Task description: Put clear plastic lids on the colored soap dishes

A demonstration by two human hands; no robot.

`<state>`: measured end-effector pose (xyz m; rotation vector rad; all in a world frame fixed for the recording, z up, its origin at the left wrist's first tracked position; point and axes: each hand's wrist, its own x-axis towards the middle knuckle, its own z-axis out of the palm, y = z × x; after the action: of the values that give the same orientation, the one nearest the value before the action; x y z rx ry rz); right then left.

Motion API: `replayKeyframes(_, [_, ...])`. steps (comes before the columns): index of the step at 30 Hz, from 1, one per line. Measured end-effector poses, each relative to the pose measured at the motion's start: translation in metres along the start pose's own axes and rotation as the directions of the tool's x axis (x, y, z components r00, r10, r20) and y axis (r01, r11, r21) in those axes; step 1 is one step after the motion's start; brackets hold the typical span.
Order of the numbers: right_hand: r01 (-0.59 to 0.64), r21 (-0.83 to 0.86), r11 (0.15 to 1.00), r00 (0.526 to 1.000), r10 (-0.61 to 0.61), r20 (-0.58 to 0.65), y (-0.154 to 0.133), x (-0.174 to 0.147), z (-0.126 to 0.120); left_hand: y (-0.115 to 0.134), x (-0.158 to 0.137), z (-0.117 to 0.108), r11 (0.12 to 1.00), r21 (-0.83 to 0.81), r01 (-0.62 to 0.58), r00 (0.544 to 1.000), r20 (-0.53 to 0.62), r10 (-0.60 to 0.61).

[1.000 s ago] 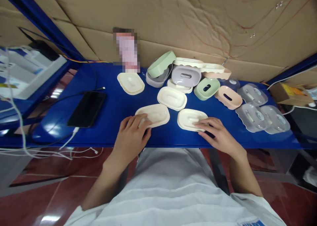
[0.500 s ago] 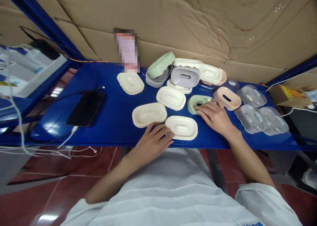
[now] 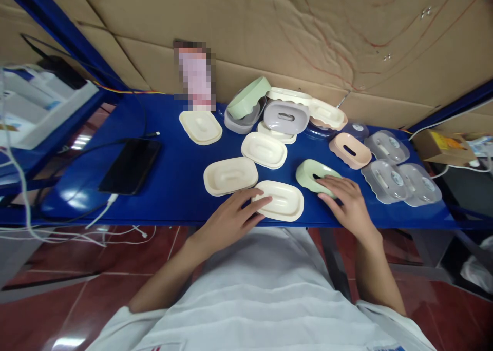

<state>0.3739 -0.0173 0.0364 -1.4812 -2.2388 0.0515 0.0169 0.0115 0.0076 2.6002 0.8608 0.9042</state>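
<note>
My right hand [image 3: 348,202] grips a pale green oval plastic cover [image 3: 307,172] with a dark slot in its top. Its fingers lie over the right end and the thumb is at the near side. My left hand [image 3: 236,215] has its fingers apart, with the tips resting on the left end of a cream oval plastic tray [image 3: 287,199] near the front edge. Just beyond that hand lies another cream tray [image 3: 230,175]. A third cream tray [image 3: 264,150] sits farther back. To the right is a peach slotted cover [image 3: 350,151].
Against the cardboard wall are piled a green ring-shaped cover [image 3: 250,98], a grey slotted cover [image 3: 286,116] and cream pieces. Clear grey lidded boxes [image 3: 385,181] stand on the right. A black phone [image 3: 131,165] with cables lies left on the blue table [image 3: 181,171].
The green cover has turned and come slightly nearer with my right hand. The front cream tray has tilted and shifted a little, and my left fingertips now reach onto it.
</note>
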Motion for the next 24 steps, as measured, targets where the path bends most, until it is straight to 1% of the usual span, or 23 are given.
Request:
replayKeyframes(1, [0.022,0.026,0.999,1.0,-0.022,0.005,-0.011,0.004,0.003,0.0,0.0,0.0,1.0,0.013,0.009,1.0,-0.009,-0.009])
replayKeyframes(3, [0.106,0.05,0.993,0.993,-0.109,0.049,-0.035,0.013,0.012,0.0,0.0,0.001,0.999,0.035,0.0,1.0,-0.011,0.0])
replayKeyframes(6, [0.231,0.002,0.973,0.967,-0.23,0.11,-0.065,0.02,0.028,-0.002,0.0,0.002,0.998,0.053,-0.039,0.999,0.017,0.038])
replayKeyframes(8, [0.269,-0.034,0.962,0.955,-0.262,0.14,-0.075,0.017,0.039,-0.004,0.0,0.003,0.997,0.057,-0.055,0.998,0.047,0.052])
replayKeyframes(11, [0.268,-0.071,0.961,0.954,-0.255,0.159,-0.079,0.009,0.047,-0.006,-0.001,0.004,0.994,0.07,-0.082,0.993,0.088,0.076])
replayKeyframes(13, [0.286,-0.057,0.956,0.947,-0.273,0.166,-0.073,0.006,0.046,-0.006,-0.001,0.004,0.991,0.084,-0.103,0.991,0.098,0.095])
replayKeyframes(15, [0.304,-0.012,0.953,0.942,-0.298,0.157,-0.061,0.008,0.039,-0.006,0.0,0.003,0.991,0.079,-0.107,0.991,0.092,0.1])
replayKeyframes(16, [0.291,0.0,0.957,0.948,-0.288,0.136,-0.053,0.012,0.034,-0.006,0.0,0.003,0.992,0.068,-0.104,0.991,0.088,0.098])
replayKeyframes(17, [0.255,-0.006,0.967,0.962,-0.253,0.104,-0.043,0.017,0.028,-0.006,0.0,0.002,0.994,0.054,-0.099,0.992,0.081,0.094])
replayKeyframes(19, [0.141,-0.069,0.988,0.99,-0.14,0.028,-0.022,0.032,0.015,-0.005,0.0,0.002,0.995,0.029,-0.091,0.994,0.063,0.089])
replayKeyframes(21, [0.065,-0.139,0.988,0.998,-0.067,-0.011,-0.001,0.051,0.003,-0.005,0.0,0.001,0.995,0.015,-0.096,0.995,0.043,0.095])
replayKeyframes(24, [0.061,-0.184,0.981,0.998,-0.065,-0.015,0.021,0.087,-0.007,-0.005,0.0,0.001,0.994,0.014,-0.108,0.994,0.02,0.108])
